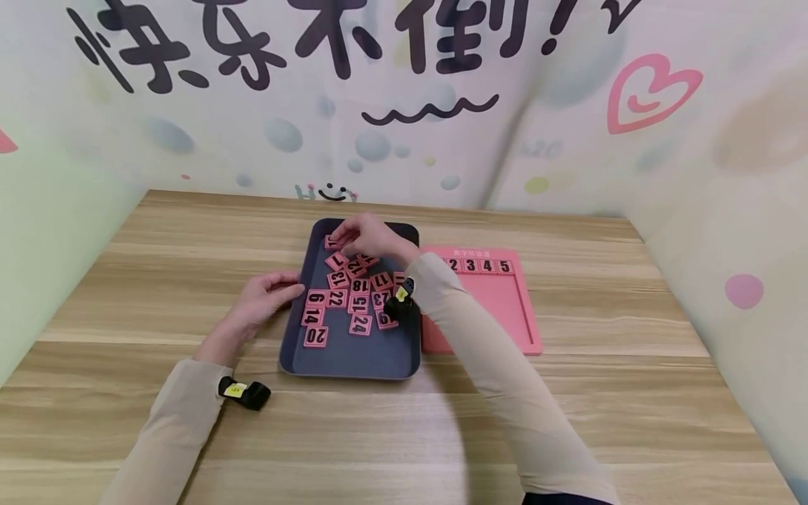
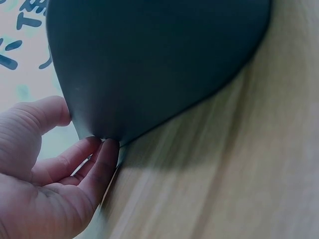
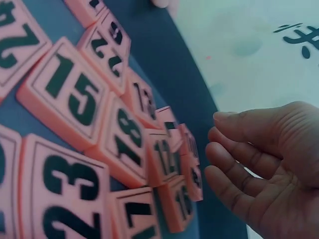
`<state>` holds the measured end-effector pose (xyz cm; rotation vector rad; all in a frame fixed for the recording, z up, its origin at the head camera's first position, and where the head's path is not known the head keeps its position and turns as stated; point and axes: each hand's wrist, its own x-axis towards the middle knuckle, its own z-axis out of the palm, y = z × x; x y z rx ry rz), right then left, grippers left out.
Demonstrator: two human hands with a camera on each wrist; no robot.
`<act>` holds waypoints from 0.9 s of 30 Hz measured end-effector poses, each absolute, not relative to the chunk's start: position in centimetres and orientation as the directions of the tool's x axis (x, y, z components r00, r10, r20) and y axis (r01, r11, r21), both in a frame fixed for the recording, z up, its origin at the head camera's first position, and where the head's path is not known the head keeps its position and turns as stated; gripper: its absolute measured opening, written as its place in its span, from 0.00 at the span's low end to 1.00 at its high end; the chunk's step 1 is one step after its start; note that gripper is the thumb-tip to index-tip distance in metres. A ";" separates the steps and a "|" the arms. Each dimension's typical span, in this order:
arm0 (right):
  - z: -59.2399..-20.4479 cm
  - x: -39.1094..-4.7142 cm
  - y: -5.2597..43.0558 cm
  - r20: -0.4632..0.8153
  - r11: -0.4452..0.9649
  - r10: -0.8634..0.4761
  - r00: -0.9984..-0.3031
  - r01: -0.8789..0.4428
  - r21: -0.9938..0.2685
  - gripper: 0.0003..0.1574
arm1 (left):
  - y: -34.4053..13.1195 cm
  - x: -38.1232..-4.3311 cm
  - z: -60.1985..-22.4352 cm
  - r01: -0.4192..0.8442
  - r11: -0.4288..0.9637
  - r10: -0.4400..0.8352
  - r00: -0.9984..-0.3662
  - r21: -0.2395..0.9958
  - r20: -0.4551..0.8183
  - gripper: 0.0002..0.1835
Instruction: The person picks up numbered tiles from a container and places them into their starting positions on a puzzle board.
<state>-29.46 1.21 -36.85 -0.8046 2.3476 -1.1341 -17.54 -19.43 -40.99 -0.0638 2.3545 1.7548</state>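
A dark blue-grey tray (image 1: 347, 359) lies on the table with several pink number tiles loose in it. My left hand (image 1: 255, 305) holds the tray's left side. In the left wrist view, its thumb (image 2: 57, 112) is at the rim and the fingertips (image 2: 109, 149) touch the outer wall low down. Over the tray's far part, my right hand (image 1: 369, 237) has bent fingers beside a tile (image 1: 330, 243) at the far left. The right wrist view shows no tile between these fingers (image 3: 227, 181); tiles 12 (image 3: 163, 157) and 18 (image 3: 124, 139) lie nearby.
Right of the tray lies a pink puzzle board (image 1: 499, 301), with tiles 2 to 5 (image 1: 478, 266) in its top row; my right sleeve (image 1: 473, 337) covers part of it. A printed cloth (image 1: 410, 161) stands behind the wooden table (image 1: 618, 365).
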 end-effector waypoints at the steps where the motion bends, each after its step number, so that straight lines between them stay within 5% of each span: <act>1: -37.1 -29.6 1.0 -0.116 0.506 -0.655 -0.746 -0.319 -0.801 0.18 | -19.4 -17.5 -41.0 -0.159 0.290 0.086 -0.978 0.944 -0.191 0.24; 27: -38.5 -28.8 -0.5 -0.104 0.687 -0.640 -0.762 -0.505 -0.522 0.17 | -19.5 -17.5 -41.1 -0.158 0.287 0.082 -0.979 0.945 -0.189 0.24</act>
